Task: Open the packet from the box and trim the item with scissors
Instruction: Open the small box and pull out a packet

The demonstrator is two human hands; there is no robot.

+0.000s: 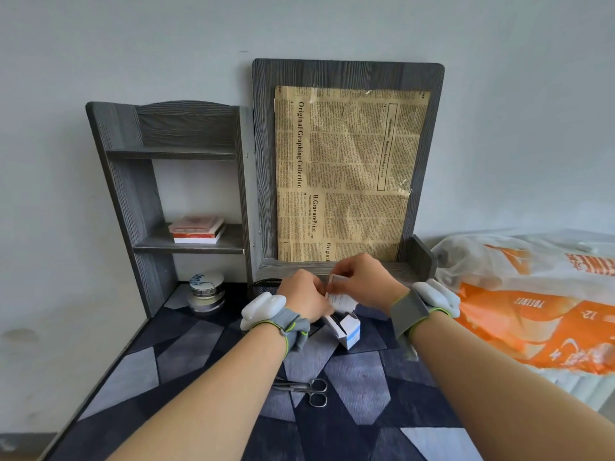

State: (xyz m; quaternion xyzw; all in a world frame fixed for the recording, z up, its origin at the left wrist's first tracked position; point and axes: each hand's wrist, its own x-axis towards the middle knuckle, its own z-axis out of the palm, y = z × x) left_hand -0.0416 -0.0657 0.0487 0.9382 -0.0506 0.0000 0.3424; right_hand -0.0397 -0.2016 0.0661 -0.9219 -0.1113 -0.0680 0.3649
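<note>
My box point(347, 329) lies open on the mat point(349, 371). Above it my left hand point(304, 294) and right hand point(362, 277) both pinch the packet point(339, 299): opening step, I judge. Next, tear it; scissors point(309, 390) wait nearby, untouched.

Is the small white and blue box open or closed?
Open: the box has its end flap lifted and a dark inside shows, below both hands.

Head view: forward-down, near, over forearms toward wall.
</note>
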